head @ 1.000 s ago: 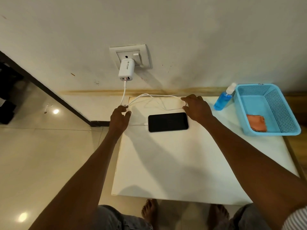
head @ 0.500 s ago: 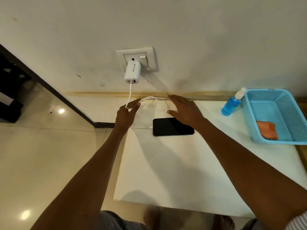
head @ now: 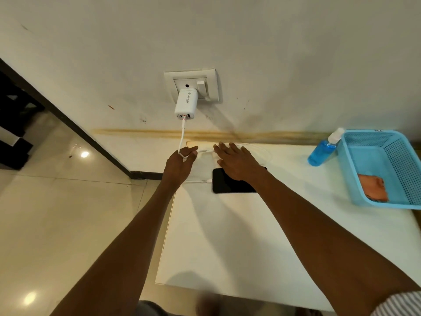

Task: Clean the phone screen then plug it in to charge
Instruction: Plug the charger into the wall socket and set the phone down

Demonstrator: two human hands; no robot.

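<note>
Left hand (head: 180, 161): centre of the frame, at the table's left edge; thumb and forefinger pinch the cable (head: 182, 137) where it hangs from the charger (head: 186, 103).
Charger: upper centre, seated in the wall socket (head: 192, 86); the cable leaves its underside.
Phone (head: 230, 183): centre, flat on the table (head: 227, 236), screen up; the glass is dark and unlit, with no smears that can be made out. A white plug (head: 205, 181) meets its left end.
Right hand (head: 234, 160): just right of the left hand, fingers straight and spread, holding nothing, above the phone's far edge and the cable loop (head: 262, 153); whether it touches either cannot be told.
Bottle (head: 324, 148) and basket (head: 385, 169): right of the frame; an orange cloth (head: 373, 187) lies in the basket.
Risk, cable: a hard pull by the pinching hand would likely drag the plug from the phone or tilt the charger in the socket.
Risk, phone: a taut loop could slide it towards the table's left edge.
Risk, screen: the spread palm may leave fresh prints on the glass.
</note>
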